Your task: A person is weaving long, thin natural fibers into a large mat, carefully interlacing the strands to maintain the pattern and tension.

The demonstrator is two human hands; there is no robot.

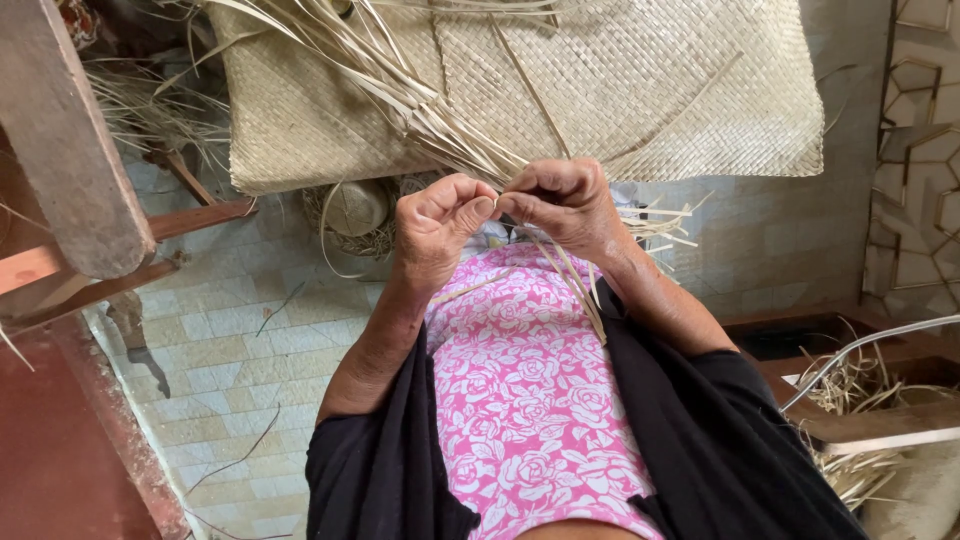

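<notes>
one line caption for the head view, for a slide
Both hands, left hand and right hand, pinch a thin straw strip before a woven mat.

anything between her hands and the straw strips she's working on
Nothing visible does. The left hand and right hand already pinch the thin straw strips between their fingertips, above the lap. The woven mat lies beyond them, not in between.

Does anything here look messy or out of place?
Only loose ends: stray dry strips lie scattered on the tiled floor, and unwoven strands stick out across the woven mat. Both hands pinch one strip.
</notes>
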